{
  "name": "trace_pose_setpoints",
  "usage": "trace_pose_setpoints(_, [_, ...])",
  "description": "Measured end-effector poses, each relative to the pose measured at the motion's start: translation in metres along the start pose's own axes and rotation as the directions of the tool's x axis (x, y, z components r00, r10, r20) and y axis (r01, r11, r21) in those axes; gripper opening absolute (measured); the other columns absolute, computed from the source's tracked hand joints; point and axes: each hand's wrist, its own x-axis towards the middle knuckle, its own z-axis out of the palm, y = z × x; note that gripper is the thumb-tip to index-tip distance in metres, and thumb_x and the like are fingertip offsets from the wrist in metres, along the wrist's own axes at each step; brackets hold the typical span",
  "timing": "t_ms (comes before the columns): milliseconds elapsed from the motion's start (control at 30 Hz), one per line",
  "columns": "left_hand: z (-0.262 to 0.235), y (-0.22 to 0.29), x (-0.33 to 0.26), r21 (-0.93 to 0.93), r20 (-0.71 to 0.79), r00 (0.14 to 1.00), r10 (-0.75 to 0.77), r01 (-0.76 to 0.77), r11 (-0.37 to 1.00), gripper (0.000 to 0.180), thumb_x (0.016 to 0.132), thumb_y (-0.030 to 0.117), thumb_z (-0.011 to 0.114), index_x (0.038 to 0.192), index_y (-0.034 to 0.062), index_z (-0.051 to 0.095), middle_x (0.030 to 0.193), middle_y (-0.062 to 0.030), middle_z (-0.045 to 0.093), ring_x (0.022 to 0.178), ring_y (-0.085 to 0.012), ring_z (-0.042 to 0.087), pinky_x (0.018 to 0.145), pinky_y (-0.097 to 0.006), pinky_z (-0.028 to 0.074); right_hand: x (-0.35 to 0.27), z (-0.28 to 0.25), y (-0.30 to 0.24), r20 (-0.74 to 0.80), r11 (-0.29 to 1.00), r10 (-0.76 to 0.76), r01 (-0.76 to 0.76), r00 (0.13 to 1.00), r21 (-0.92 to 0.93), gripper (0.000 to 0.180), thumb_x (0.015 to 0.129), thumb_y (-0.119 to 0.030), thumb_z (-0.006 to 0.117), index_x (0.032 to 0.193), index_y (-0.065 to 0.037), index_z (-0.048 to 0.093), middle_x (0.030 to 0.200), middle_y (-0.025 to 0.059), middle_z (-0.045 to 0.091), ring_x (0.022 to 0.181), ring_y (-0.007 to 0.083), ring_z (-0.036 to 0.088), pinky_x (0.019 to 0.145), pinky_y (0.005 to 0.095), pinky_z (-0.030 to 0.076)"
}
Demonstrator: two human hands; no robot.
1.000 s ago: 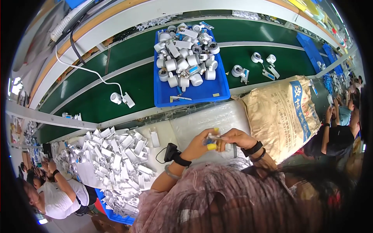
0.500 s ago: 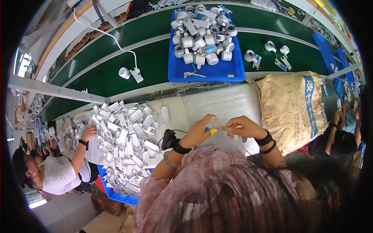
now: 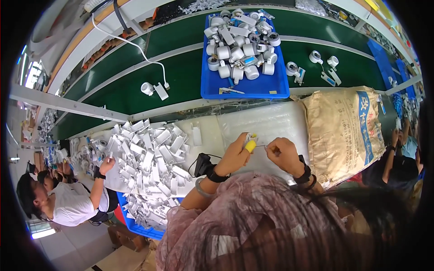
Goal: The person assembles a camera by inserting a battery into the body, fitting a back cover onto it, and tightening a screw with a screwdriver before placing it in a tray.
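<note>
Over the plastic-wrapped work surface, my left hand is closed around a small whitish part, mostly hidden by the fingers. Yellow covers sit on its fingertips. To the right, my right hand is pinched on a thin wire-like strand that stretches across to the left hand. A black device is by my left wrist. Close by on the left lies a heap of white rectangular housings, with a single white housing apart from it.
A blue tray of white round-headed units stands on the green conveyor. Several loose units lie beside it. A brown paper sack covers the right side. A blue bin of housings is at lower left. A person works at left.
My right hand has turned and now holds the strand taut and level from the left hand. The left hand has rolled, showing more of the yellow cover. The whole view has shifted slightly.
</note>
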Motion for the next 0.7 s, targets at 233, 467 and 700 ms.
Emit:
trace_pose_setpoints(233, [0.007,0.0,0.007,-0.296,-0.067,0.995,-0.075,0.052,0.954,0.031,0.094,0.001,0.043,0.125,0.0031,0.04,0.08,-0.0068,0.055,0.059,-0.0115,0.053,0.05,-0.026,0.042,0.003,0.018,0.002,-0.424,0.925,-0.379,0.336,0.822,-0.176,0.019,0.077,0.003,0.07,0.09,-0.005,0.059,0.079,0.0083,0.062,0.07,0.0284,0.058,0.066,0.0363,0.046])
trace_pose_setpoints(467, [0.012,0.014,0.001,-0.207,-0.016,0.999,-0.033,0.029,0.978,0.041,0.084,-0.005,0.042,0.124,0.0023,0.039,0.085,-0.0057,0.052,0.062,-0.0105,0.048,0.057,-0.025,0.041,0.006,0.022,-0.006,-0.432,0.887,-0.459,0.427,0.776,-0.175,0.022,0.074,0.003,0.072,0.093,-0.006,0.063,0.084,0.0089,0.062,0.078,0.0276,0.058,0.072,0.0365,0.045])
trace_pose_setpoints(700, [0.014,0.013,-0.002,-0.198,-0.002,1.0,0.008,-0.009,0.98,0.037,0.087,-0.003,0.041,0.123,0.0013,0.039,0.085,-0.0048,0.052,0.066,-0.0091,0.047,0.059,-0.024,0.04,0.004,0.023,-0.003,-0.444,0.872,-0.489,0.427,0.751,-0.238,0.027,0.073,0.007,0.072,0.094,-0.007,0.064,0.089,0.0084,0.059,0.084,0.0288,0.053,0.072,0.0362,0.045])
